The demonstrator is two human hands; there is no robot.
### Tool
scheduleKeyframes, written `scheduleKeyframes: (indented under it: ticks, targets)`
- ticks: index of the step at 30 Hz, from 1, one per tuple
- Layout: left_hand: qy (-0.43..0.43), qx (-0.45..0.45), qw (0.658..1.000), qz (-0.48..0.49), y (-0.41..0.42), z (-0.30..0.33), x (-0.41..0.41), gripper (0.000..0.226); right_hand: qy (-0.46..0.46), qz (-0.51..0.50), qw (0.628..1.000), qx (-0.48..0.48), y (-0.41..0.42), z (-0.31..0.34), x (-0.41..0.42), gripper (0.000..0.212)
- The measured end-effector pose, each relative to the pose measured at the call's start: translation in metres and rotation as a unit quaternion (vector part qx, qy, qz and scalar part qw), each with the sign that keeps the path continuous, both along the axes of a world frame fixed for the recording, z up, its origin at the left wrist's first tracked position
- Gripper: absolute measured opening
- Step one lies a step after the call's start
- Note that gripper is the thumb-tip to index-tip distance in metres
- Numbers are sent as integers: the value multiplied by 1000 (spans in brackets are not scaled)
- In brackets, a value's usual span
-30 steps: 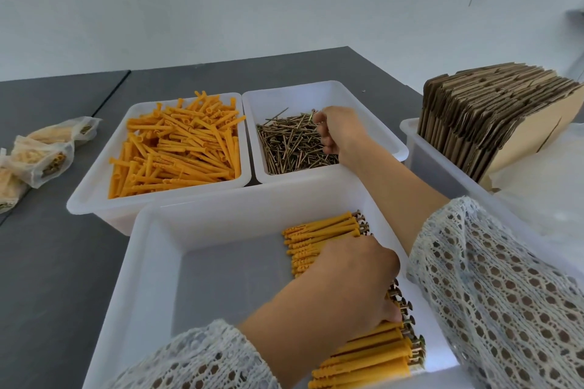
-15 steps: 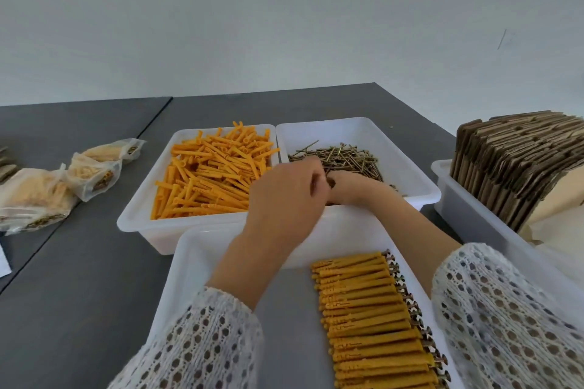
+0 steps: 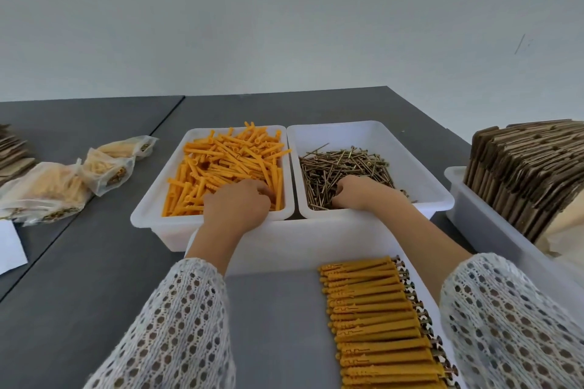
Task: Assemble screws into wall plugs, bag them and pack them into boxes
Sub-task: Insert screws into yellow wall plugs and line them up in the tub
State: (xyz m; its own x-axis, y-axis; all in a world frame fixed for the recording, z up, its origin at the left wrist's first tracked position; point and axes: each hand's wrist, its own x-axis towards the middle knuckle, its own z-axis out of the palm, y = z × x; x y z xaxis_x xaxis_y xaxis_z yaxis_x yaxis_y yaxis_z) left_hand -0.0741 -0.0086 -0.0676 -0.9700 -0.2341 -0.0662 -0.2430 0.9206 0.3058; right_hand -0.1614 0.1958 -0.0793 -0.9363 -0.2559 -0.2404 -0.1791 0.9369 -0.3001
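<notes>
Head view looked down on a dark grey table (image 3: 94, 262) bearing four white plastic bins. One far-left bin (image 3: 151, 215) held a loose heap of orange plastic wall plugs (image 3: 221, 164); beside it, touching, the far-right bin (image 3: 433, 186) held a pile of brass-coloured screws (image 3: 344, 167). The left hand (image 3: 237, 208) lay in the plug heap, fingers curled down among the plugs at their near right corner; whether it had pinched one could not be told. The right hand (image 3: 360, 193) rested on the near part of the screw pile, fingers curled into the screws, its grasp likewise hidden. Both wrists wore white open-knit sleeves (image 3: 177, 325). In the near bin (image 3: 284, 249) a neat row of roughly twenty assembled plugs with screw heads (image 3: 376, 322) lay side by side, heads to the right. Three clear filled bags (image 3: 63, 183) sat on the table at far left, their printing too blurred to read. A right-hand bin (image 3: 474, 218) carried a stack of flattened brown cardboard boxes (image 3: 521, 174).
</notes>
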Motion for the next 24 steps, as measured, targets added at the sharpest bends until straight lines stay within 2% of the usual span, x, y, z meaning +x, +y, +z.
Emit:
scheduleKeyframes:
  ticks: [3, 6, 8, 11, 15, 17, 20, 24]
  targets:
    - [-2, 0, 1000, -9, 0, -1, -2, 36, 42, -26, 998, -26, 2, 1, 3, 29]
    - [21, 11, 1000, 0, 0, -4, -3, 33, 99, -52, 991, -73, 5, 2, 7, 19]
    - [60, 35, 997, 21, 0, -6, -3, 29, 137, -62, 985, -87, 4, 5, 11, 21]
    - [116, 68, 990, 41, 1, -9, -2, 25, 232, -77, 964, -104, 1, 12, 17, 23]
    - [145, 95, 984, 48, -1, -13, -7, 22, 318, -63, 925, -197, -1, 15, 21, 16]
    - [156, 104, 981, 52, -2, -15, -9, 22, 327, -70, 906, -258, -1, 16, 23, 13]
    - [197, 108, 973, 43, -3, -18, -10, 26, 294, -110, 871, -378, -6, 16, 26, 9]
    - [292, 95, 952, 0, 1, -16, -6, 22, 276, -106, 840, -455, -22, 18, 37, 29]
